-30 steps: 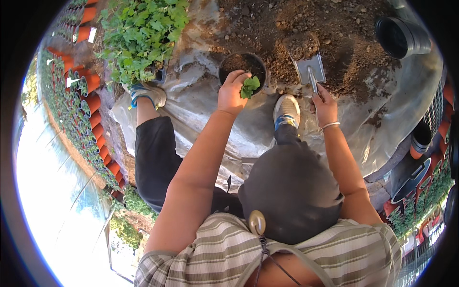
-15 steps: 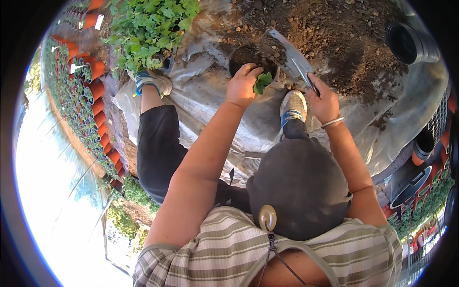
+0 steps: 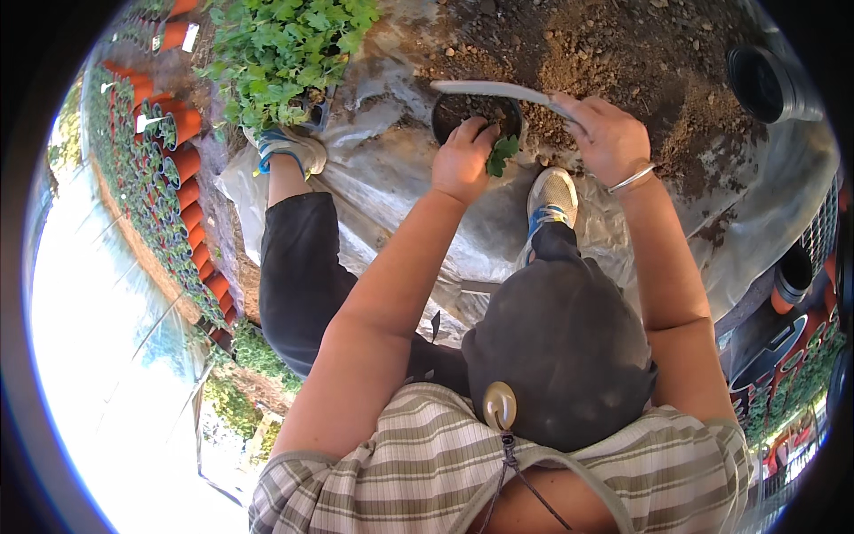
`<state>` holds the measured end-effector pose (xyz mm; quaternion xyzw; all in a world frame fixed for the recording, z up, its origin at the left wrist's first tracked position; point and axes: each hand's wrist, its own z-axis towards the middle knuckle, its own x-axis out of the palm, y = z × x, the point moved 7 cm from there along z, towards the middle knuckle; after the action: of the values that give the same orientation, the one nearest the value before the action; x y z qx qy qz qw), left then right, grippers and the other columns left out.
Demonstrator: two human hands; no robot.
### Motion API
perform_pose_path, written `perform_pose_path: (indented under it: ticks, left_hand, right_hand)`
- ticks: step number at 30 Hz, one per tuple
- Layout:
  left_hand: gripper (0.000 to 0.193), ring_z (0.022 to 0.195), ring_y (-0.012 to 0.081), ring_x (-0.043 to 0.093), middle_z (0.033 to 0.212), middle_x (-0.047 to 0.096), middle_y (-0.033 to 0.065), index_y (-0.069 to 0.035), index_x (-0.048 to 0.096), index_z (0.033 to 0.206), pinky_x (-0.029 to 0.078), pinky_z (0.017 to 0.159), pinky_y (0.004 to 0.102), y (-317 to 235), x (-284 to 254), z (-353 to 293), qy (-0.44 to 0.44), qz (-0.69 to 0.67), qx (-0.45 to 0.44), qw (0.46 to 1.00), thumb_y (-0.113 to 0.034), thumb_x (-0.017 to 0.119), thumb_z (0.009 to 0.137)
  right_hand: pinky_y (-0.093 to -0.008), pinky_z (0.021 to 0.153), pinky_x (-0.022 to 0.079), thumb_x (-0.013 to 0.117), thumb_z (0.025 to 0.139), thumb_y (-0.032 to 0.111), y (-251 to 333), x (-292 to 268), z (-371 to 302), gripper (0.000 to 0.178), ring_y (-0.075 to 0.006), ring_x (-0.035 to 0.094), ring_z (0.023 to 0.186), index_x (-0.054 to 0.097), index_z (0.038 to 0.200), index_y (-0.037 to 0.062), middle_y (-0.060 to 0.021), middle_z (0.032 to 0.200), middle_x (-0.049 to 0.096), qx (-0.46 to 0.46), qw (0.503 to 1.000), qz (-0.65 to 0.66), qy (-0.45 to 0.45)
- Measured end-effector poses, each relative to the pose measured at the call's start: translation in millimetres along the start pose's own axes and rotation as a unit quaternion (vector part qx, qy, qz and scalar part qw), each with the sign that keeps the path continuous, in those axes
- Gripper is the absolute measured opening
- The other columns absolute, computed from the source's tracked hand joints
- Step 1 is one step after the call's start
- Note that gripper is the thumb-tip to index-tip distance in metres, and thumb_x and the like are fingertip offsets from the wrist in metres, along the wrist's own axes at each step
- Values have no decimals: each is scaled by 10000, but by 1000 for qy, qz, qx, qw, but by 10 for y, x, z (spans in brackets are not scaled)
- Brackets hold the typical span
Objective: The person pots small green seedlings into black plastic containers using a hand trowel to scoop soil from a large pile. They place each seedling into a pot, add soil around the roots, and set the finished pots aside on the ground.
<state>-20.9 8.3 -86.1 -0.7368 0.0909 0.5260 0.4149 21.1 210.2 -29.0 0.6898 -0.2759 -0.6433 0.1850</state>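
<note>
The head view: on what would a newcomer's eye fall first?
Probably the trowel, tilted over the black pot at top centre in the right hand. The left hand holds a green seedling at the pot's near rim. The bright leafy plants at upper left and the orange pots along the left side also stand out.

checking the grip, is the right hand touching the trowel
Touching: the head view shows the right hand with fingers curled around the trowel handle.
</note>
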Motion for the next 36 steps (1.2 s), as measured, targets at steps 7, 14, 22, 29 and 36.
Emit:
perform_pose_path:
  ticks: [7, 14, 22, 29, 36]
  left_hand:
    - [418, 1027, 316, 589, 1163, 579, 96, -122, 636, 1109, 507, 854, 382, 32, -38, 24, -8, -16, 5, 1000, -41, 651, 700]
    - [369, 972, 284, 625, 1083, 629, 84, -118, 658, 1059, 522, 829, 345, 119, -131, 138, -26, -68, -34, 997, -9, 633, 707]
    - [251, 909, 303, 644, 998, 659, 95, -94, 679, 970, 525, 791, 360, 167, -234, 217, -94, -88, -41, 991, -23, 674, 729]
    - [177, 807, 290, 639, 916, 648, 112, -75, 685, 956, 501, 740, 349, 378, -212, 256, -77, -138, -118, 980, -85, 694, 779]
    - [223, 847, 327, 634, 938, 652, 140, -71, 678, 957, 502, 750, 378, 431, -165, 292, -46, -152, -178, 971, -152, 735, 757]
  right_hand:
    - [-363, 709, 523, 608, 826, 111, -127, 62, -182, 401, -267, 643, 875, 620, 1213, 217, -67, 990, 661, 77, 993, 83, -26]
    - [-412, 917, 462, 579, 880, 324, -923, 710, -539, 451, -359, 601, 1042, 530, 1294, 153, -169, 1138, 636, 219, 975, -24, 12]
    - [-473, 823, 498, 556, 873, 272, -267, 1319, 277, 516, -401, 632, 928, 409, 1342, 116, -249, 995, 652, 189, 955, 220, 58]
    - [-446, 812, 498, 547, 899, 274, -163, 1098, 198, 379, -390, 633, 908, 513, 1256, 151, -223, 964, 662, 168, 961, 198, 97]
    - [-430, 850, 498, 566, 882, 249, -1327, 521, -557, 324, -348, 592, 1030, 586, 1199, 181, -120, 1193, 571, 352, 930, 33, -102]
